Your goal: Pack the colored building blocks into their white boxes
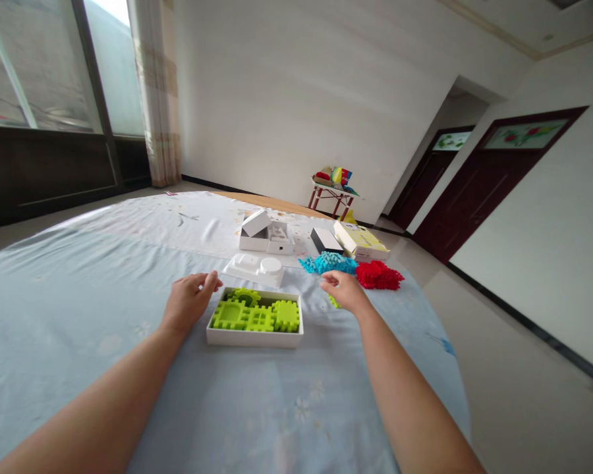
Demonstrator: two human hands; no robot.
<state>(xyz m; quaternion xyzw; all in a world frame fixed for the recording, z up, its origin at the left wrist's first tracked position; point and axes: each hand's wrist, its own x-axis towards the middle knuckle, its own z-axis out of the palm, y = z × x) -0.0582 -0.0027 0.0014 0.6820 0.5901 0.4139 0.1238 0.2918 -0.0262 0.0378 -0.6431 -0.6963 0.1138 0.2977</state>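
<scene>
Reaching forward over the table, the two hands stand well apart, one on each side of a white box (254,339). The left hand (192,299) is just beyond its far left corner, fingers curled and thumb near the fingertips; whether it grips anything, I cannot tell. The right hand (343,288) is past the right end, in front of a blue pile (333,263), fingers bent inward; what is between them, if anything, is too small to tell.

Green pieces (286,316) with toothed edges fill much of the box, lying flat side by side, some at the back left overlapping. One loose piece (334,301) shows under the right hand, partly hidden.

A red pile (379,275) touches the blue one on its right. Behind the white box lies a moulded tray (250,274), then two cartons (280,249), a black-and-white box (329,241) and a yellow box (363,242). Pale blue cloth (237,408) covers the near part of the table.
</scene>
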